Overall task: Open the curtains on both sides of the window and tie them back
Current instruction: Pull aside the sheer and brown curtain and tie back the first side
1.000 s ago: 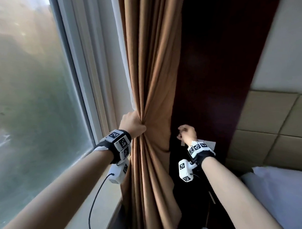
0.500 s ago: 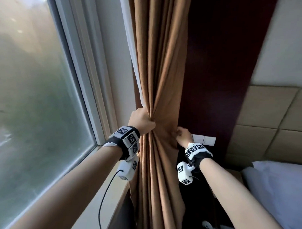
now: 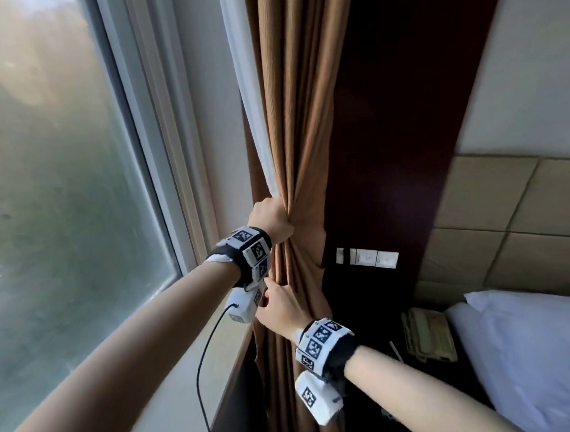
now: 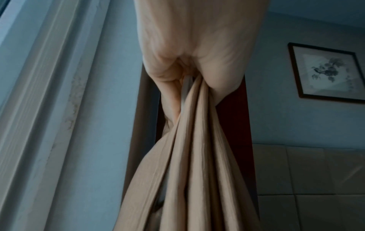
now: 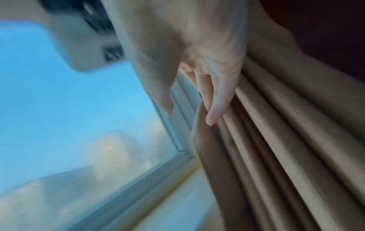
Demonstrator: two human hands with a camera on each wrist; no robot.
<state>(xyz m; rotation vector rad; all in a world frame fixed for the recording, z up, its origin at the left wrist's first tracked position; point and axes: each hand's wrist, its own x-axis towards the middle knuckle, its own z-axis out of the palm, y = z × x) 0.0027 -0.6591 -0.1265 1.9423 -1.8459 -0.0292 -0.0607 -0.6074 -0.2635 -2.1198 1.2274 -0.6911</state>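
Observation:
The brown curtain (image 3: 300, 119) hangs gathered at the window's right side, with a white sheer lining (image 3: 248, 117) along its left edge. My left hand (image 3: 277, 215) grips the bunched folds at about sill height; in the left wrist view the curtain (image 4: 193, 156) spills from my left hand (image 4: 187, 73). My right hand (image 3: 268, 296) sits just below the left wrist, against the curtain's front. In the right wrist view my right hand (image 5: 189, 109) has straight fingers (image 5: 213, 112) lying along the curtain (image 5: 276, 140) folds, thumb apart. No tie-back is visible.
The window pane (image 3: 68, 176) and its white frame fill the left, with the sill (image 3: 187, 374) below. A dark wood panel (image 3: 393, 122) with a switch plate (image 3: 368, 258) stands behind the curtain. A bed pillow (image 3: 514, 353) and nightstand phone (image 3: 428, 334) lie at the right.
My right hand left the curtain's right edge near the switch plate and came down and across to the front, under my left wrist. The left hand kept its grip.

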